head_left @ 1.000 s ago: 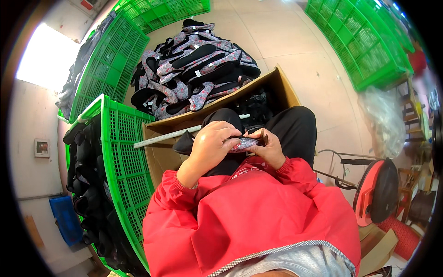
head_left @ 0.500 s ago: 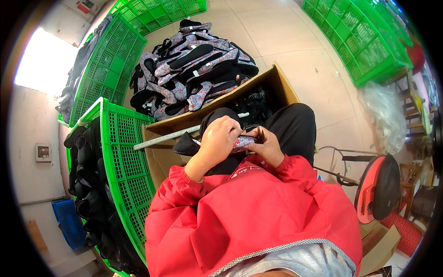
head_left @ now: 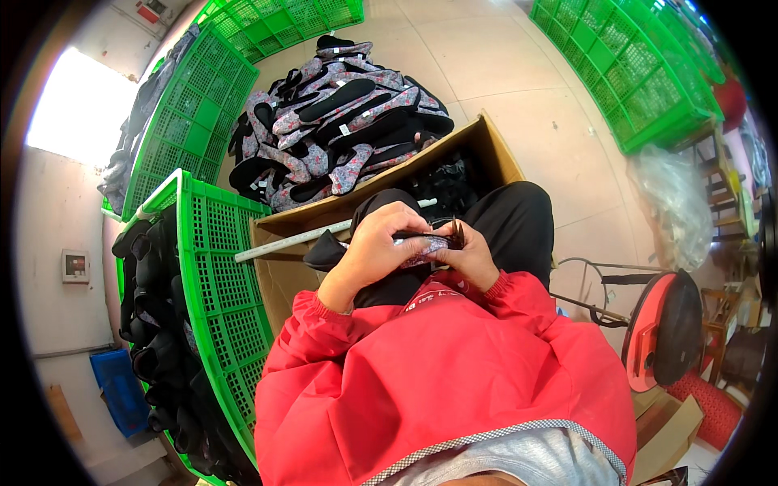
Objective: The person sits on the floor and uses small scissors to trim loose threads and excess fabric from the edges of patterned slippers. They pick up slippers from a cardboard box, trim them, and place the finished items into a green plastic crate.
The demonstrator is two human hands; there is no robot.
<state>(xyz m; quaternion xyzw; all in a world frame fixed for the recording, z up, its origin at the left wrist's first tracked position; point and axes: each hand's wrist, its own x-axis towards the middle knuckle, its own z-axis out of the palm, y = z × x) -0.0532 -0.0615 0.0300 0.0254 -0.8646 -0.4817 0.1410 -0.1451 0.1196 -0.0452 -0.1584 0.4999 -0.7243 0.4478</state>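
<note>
Over my lap, both hands grip a cloth shoe (head_left: pixel 423 254) with a grey floral fabric face and black parts; its black end pokes out left of my left hand. My left hand (head_left: pixel 374 253) is closed on the left part, with the thumb along the upper edge. My right hand (head_left: pixel 472 257) pinches the right end. Between its fingers stands a small dark pointed piece (head_left: pixel 458 235), whose kind I cannot make out. Just beyond my knees is an open cardboard box (head_left: pixel 493 150) with black items inside. A pale rod (head_left: pixel 304 239) lies across it.
A heap of floral and black cloth shoes (head_left: pixel 340 121) lies on the floor past the box. Green crates (head_left: pixel 231 259) stand at my left, the nearest full of black shoes (head_left: pixel 154 275). Another green crate (head_left: pixel 624 73), a plastic bag (head_left: pixel 673 202) and a round red-black stool (head_left: pixel 664 328) are at right.
My left hand has shifted slightly down and left, and its thumb now stretches along the shoe's edge. My right hand has hardly moved and keeps its grip.
</note>
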